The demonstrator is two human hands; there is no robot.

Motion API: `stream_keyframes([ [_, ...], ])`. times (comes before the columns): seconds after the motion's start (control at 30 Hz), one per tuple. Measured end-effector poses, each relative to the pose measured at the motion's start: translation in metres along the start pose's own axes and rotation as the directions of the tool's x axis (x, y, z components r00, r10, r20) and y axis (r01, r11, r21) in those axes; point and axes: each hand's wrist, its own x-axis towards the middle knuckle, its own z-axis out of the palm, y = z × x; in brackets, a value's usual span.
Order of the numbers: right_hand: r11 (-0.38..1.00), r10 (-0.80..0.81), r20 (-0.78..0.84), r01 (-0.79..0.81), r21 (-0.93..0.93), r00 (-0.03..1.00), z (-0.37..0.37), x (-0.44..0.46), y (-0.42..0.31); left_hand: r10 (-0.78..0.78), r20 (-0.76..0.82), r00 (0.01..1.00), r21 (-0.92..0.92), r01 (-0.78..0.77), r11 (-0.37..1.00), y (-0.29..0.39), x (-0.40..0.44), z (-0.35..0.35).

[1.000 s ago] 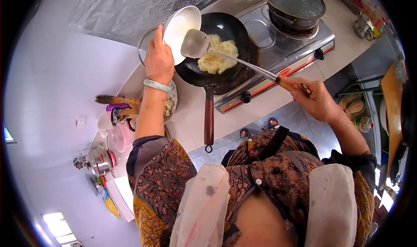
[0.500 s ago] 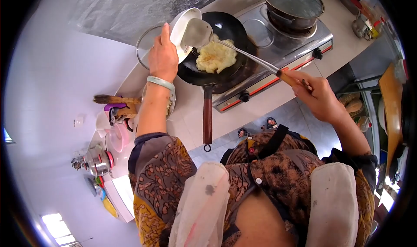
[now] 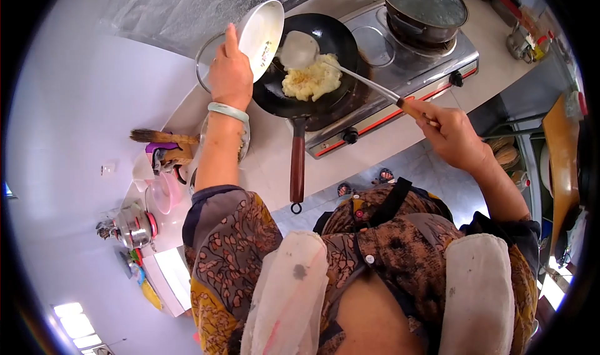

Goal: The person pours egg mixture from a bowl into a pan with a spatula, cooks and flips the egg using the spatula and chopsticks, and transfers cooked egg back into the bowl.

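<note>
- You cannot see the left hand's (image 3: 231, 74) far fingertips; they go behind the white bowl (image 3: 262, 39), which that hand grips by its side, one finger extended.
- Your left forearm covers part of a dish (image 3: 244, 139) on the counter; the thin-rimmed round thing (image 3: 201, 61) beyond your wrist is hard to identify.
- Your right hand's (image 3: 455, 136) fingers are wrapped around the handle of the spatula (image 3: 375, 85); its blade lies over the wok, touching or just beside the food.
- The food (image 3: 312, 80) sits in the wok (image 3: 319, 27), pale yellow, ragged-edged, browned in patches.
- The bowl tilts over the wok's left rim.
- The wok stands at the stove's (image 3: 409, 77) left end, its handle toward you; a lidded pot (image 3: 425, 5) occupies the right end.
- The counter (image 3: 265, 145) shows along the stove's front edge, with a pink basin (image 3: 164, 192) farther left.
</note>
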Motion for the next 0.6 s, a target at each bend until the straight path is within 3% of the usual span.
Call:
stream_keyframes([
  [0.13,0.985,-0.056,-0.049,0.047,-0.164,0.997,-0.017,0.01,0.002,-0.199,0.014,0.98,-0.105,0.199,0.974,-0.004,-0.007,-0.005],
  [0.2,0.952,-0.187,-0.077,0.162,-0.258,0.979,-0.033,0.024,-0.003,-0.309,0.007,0.951,-0.184,0.305,0.934,-0.012,-0.016,-0.001],
  [0.27,0.879,-0.307,-0.055,0.261,-0.398,0.95,-0.05,0.045,-0.008,-0.418,-0.004,0.908,-0.287,0.399,0.871,-0.025,-0.026,0.016],
  [0.33,0.749,-0.401,0.036,0.35,-0.562,0.915,-0.071,0.071,-0.017,-0.528,0.088,0.845,-0.344,0.523,0.78,-0.027,-0.036,0.014],
  [0.43,0.592,-0.355,0.136,0.335,-0.733,0.925,-0.084,0.1,-0.056,-0.65,0.166,0.742,-0.4,0.653,0.643,-0.044,-0.052,0.021],
  [0.53,0.637,-0.147,0.23,0.27,-0.723,0.962,-0.088,0.138,-0.076,-0.708,0.199,0.677,-0.529,0.683,0.505,-0.068,-0.074,0.035],
  [0.6,0.634,-0.299,0.128,0.297,-0.714,0.946,-0.079,0.133,-0.107,-0.758,0.247,0.604,-0.634,0.692,0.344,-0.078,-0.082,0.036],
])
